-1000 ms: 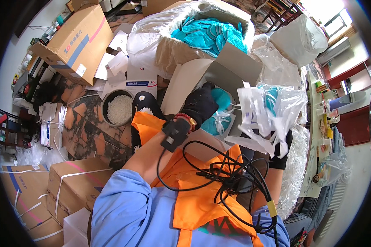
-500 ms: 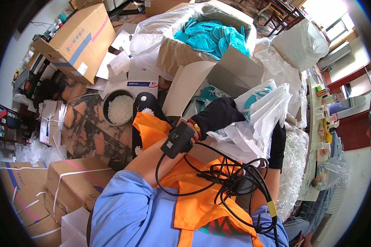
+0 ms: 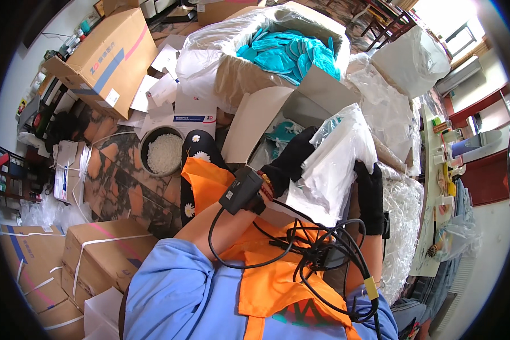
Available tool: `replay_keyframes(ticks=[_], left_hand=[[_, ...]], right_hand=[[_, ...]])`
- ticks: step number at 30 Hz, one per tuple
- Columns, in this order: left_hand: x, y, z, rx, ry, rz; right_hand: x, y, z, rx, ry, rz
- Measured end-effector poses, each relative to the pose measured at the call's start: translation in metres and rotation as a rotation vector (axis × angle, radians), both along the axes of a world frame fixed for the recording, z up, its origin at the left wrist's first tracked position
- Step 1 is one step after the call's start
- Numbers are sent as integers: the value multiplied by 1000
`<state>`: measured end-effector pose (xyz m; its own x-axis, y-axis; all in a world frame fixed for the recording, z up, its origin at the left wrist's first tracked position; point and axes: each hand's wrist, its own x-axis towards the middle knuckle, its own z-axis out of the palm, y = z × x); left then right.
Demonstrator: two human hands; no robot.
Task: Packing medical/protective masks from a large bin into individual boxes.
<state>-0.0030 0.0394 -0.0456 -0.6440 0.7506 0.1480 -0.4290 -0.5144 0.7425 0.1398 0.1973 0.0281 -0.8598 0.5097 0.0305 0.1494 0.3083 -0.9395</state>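
Observation:
Between my hands is a bunch of white and clear plastic bags (image 3: 343,164), with a bit of teal showing through at its upper left. My left hand (image 3: 293,161), in a black glove, is closed on the left edge of the bags. In a matching glove, my right hand (image 3: 370,192) pinches their right edge, fingertips near the upper right corner. Just beyond my left hand, an open white carton (image 3: 314,93) holds bagged teal cup-shaped masks (image 3: 283,131). Farther off, loose teal masks (image 3: 294,52) fill a big plastic-lined box (image 3: 232,79).
A bowl of white pellets (image 3: 164,152) stands on the floor left of my knee. Taped brown cartons (image 3: 107,249) are at the lower left, and a tall one (image 3: 110,59) farther back. Tangled black cable (image 3: 317,243) hangs over my orange apron. A sack of white strands (image 3: 402,221) lies right.
The fanned-out bags have come together into a flatter bunch, covering most of the teal in them. My right hand has come up to their right edge; my left has shifted slightly left.

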Motion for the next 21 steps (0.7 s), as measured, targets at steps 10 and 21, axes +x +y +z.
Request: replay_keyframes(ticks=[10,21], left_hand=[[-9,9,-15,-373,678,552],[-32,-12,-20,-570,389,530]], right_hand=[[-1,-17,3,111,-24,18],[10,15,18,19,153,-251]])
